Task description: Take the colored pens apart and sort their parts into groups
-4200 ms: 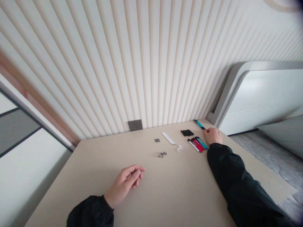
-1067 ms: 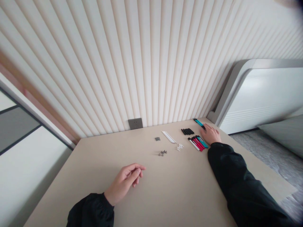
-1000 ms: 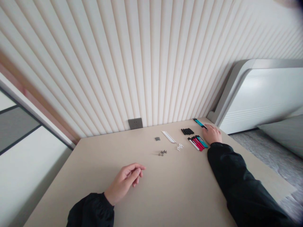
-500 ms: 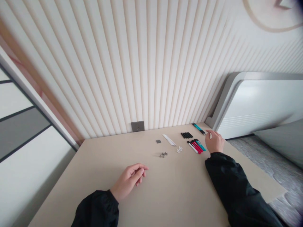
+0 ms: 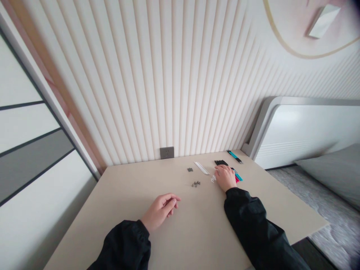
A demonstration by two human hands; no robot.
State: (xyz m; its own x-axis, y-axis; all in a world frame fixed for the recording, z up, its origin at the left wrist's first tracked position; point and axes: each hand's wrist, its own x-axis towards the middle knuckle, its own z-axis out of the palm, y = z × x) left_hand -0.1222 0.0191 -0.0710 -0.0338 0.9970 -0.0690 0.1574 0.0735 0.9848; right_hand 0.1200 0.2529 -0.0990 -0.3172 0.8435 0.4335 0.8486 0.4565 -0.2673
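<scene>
Left hand (image 5: 160, 210): lies nearest the viewer on the beige table (image 5: 126, 210), black sleeve at the wrist, fingers loosely curled toward the thumb, nothing between them, well apart from every small part.

Right hand (image 5: 225, 177): farther out and to the right, black sleeve behind it, palm down over the row of coloured pen barrels (image 5: 238, 176); it covers most of the row, so only teal and red ends show at its right edge. Whether the fingers clasp a barrel cannot be told; they are lowered onto the row.

White small pieces (image 5: 213, 178): just beside the right hand's thumb side, touching or nearly so.

Grey small parts (image 5: 195, 183): a loose cluster on the table, left of the right hand, near but apart.

Dark small block (image 5: 190, 169): beyond the grey cluster.

White thin rods (image 5: 201, 167): laid together, slanted, beyond the white pieces.

Black caps (image 5: 221, 162): a tight row just past the right hand's fingertips.

Teal pen (image 5: 234, 156): alone, slanted, near the table's far right corner.

Grey wall socket (image 5: 167, 152): on the ribbed wall at the table's far edge.
</scene>
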